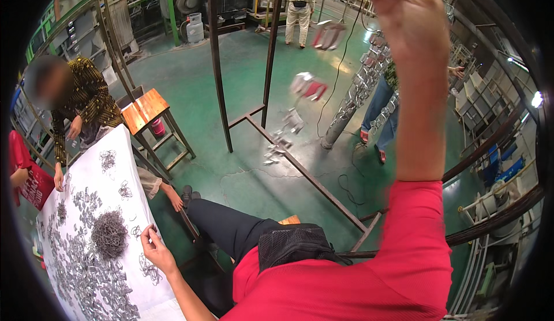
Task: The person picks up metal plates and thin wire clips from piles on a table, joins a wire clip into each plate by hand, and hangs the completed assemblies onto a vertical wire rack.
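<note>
Heap of dark wire pieces on white table, near left hand, its fingers bunched, contents unclear; right hand raised, well apart, grip unclear. Blurred metal pieces strung above green floor

The left grip is near tangled wire.

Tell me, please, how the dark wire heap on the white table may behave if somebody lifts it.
The dark wire heap would probably lift in tangled clumps, because its bent pieces overlap closely. It looks fairly light for its size, being loosely piled thin wire. Some pieces may fall away, as nothing visible binds the mound.
</note>
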{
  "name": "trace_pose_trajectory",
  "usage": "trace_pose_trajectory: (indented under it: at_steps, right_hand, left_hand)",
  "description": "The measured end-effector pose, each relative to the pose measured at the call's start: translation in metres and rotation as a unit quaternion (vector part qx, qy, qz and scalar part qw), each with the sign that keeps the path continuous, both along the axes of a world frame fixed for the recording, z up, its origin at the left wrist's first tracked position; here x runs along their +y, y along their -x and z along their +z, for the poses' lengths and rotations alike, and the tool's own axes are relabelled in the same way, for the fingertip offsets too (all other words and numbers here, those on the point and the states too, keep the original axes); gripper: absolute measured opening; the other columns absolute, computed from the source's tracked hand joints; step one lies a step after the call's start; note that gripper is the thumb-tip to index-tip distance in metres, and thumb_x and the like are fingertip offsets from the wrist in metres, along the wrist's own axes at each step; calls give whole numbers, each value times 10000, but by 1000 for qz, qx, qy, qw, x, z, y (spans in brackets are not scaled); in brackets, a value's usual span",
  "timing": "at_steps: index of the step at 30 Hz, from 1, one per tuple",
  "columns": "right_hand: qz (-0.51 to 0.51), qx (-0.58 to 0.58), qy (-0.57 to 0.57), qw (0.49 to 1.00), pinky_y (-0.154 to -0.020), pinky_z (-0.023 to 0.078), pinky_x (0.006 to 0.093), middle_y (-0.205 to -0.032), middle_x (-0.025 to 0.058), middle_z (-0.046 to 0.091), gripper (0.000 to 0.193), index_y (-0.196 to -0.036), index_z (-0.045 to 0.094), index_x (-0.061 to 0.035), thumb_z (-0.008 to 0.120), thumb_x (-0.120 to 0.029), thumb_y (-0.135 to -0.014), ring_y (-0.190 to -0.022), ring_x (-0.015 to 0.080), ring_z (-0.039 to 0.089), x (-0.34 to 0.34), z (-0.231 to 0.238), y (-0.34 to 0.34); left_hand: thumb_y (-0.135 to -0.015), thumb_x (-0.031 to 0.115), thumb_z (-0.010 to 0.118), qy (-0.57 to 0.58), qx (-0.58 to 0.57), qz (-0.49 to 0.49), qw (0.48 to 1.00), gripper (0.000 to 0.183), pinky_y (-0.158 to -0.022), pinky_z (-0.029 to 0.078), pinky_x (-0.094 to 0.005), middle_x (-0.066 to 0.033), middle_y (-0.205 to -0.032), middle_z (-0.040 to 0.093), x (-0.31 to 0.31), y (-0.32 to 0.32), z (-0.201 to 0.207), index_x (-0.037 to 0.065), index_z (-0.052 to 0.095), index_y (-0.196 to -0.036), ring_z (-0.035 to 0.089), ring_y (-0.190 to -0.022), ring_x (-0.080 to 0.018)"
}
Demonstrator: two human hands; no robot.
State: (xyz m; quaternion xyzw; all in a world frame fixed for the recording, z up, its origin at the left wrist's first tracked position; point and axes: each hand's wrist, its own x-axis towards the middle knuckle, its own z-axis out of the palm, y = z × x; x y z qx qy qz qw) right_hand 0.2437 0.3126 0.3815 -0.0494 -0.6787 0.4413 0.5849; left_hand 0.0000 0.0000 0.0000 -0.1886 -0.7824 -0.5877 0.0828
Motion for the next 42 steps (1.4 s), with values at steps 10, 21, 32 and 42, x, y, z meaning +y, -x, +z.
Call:
trace_pose_trajectory:
  at_steps: [10,21,32,42]
  right_hand:
    - [-201,17,3,979,-695,401,208,-901,-3,648,183,-1010,621,-105,622,-209,-860,-828,72,584,149,37,-159]
    - [-348,83,12,934,-590,408,154,-893,52,667,210,-967,632,-41,691,-160,-805,-715,48,568,212,82,-216]
    - [-369,139,78,916,-820,480,249,-935,112,660,200,-977,625,42,659,-56,-807,-873,180,625,266,105,-225]
    - [-514,50,44,855,-657,493,268,-1022,41,606,327,-1084,575,-76,680,-188,-795,-760,165,571,305,83,-240]
  left_hand:
    - [-935,110,465,-5,-17,-22,1000,172,-666,428,-229,-44,-904,600,21,-14,5,-2,585,-985,561,-801,-112]
    - [-931,105,473,7,4,-21,1000,158,-627,408,-227,-34,-859,584,26,-21,3,4,587,-972,512,-727,-94]
    - [-934,105,469,7,-7,9,1000,167,-649,418,-230,-42,-873,574,8,-31,3,-11,581,-979,515,-751,-102]
    - [-931,132,476,27,-21,97,995,173,-669,451,-247,-49,-928,609,-12,-40,-10,8,584,-987,572,-814,-135]
